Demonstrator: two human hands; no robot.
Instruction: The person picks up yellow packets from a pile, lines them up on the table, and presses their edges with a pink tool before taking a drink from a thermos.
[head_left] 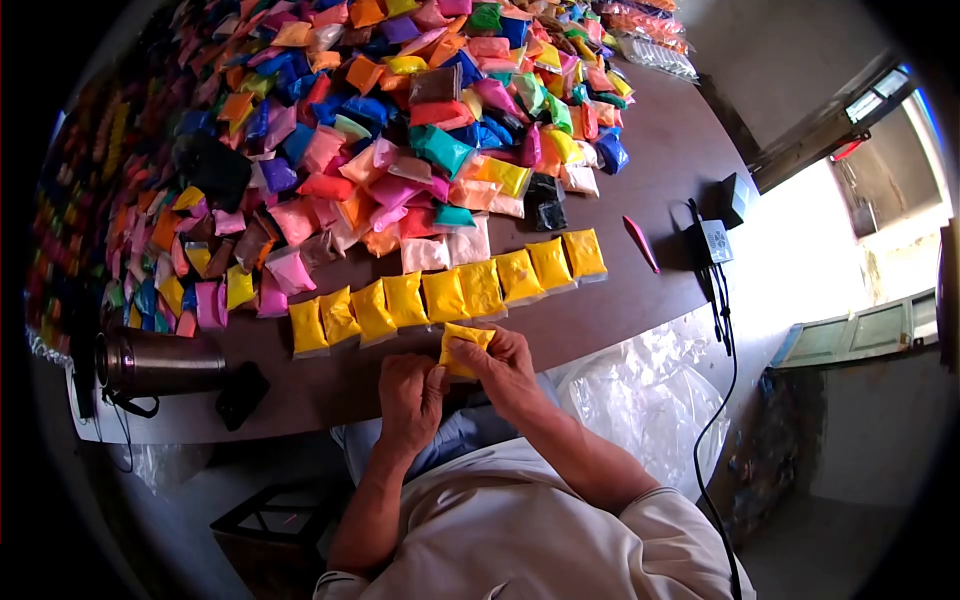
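A small yellow packet (pixel 462 345) is held up at the table's front edge. My right hand (pixel 505 368) grips its right side, the thumb lying across its face. At the packet's lower left corner is my left hand (pixel 410 392), its fingers closed; whether they pinch the packet's edge is too small to tell. Just beyond both hands, a slightly curved row of several yellow packets (pixel 443 296) lies side by side on the brown table (pixel 640 290).
A big heap of coloured packets (pixel 330 150) covers the back and left. A metal flask (pixel 165 362) lies at the left, near a black object (pixel 241 396). A pink tool (pixel 641 244), a plug adapter (pixel 714 242) with cables and clear plastic bags (pixel 640 390) are at the right.
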